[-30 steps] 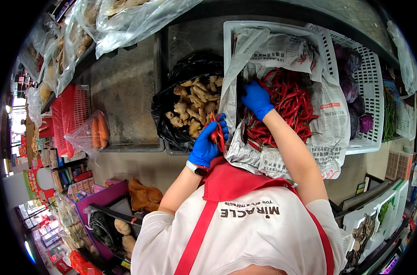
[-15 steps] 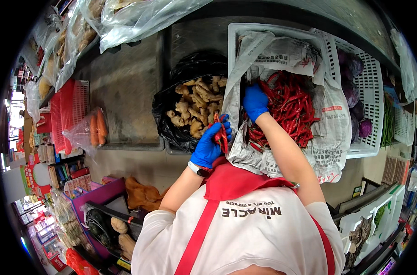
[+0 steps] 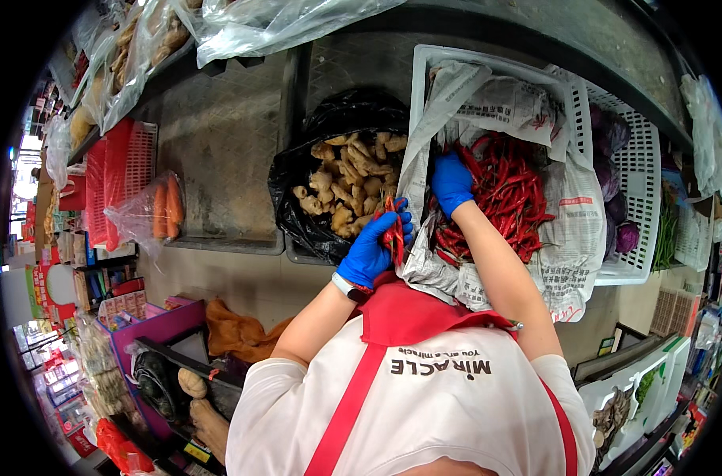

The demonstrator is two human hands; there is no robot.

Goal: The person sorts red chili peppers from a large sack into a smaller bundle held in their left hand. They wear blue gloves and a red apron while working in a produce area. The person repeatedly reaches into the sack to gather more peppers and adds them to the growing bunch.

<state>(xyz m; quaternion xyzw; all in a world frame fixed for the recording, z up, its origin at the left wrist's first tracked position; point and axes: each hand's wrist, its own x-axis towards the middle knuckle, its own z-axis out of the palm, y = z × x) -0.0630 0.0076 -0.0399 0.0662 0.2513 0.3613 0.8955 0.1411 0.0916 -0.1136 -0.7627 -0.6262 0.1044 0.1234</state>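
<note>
Sorting through the chillies looked well under way but far from finished. The left hand (image 3: pixel 374 244) was closed around a small bunch of red chillies (image 3: pixel 396 236), held upright just outside the near left side of the white crate (image 3: pixel 419 94), beside the ginger (image 3: pixel 349 186) in its black bag (image 3: pixel 295 168). That bunch was all that could be seen gathered. The right hand (image 3: pixel 451 182) reached into the crate at the left edge of the large pile of red chillies (image 3: pixel 510 198); its fingertips were hidden, so whether they pinched anything could not be told. By far the greater share lay loose in this pile, tangled together on the newspaper lining (image 3: pixel 577 238), so most of the chillies seemed left to go through.
</note>
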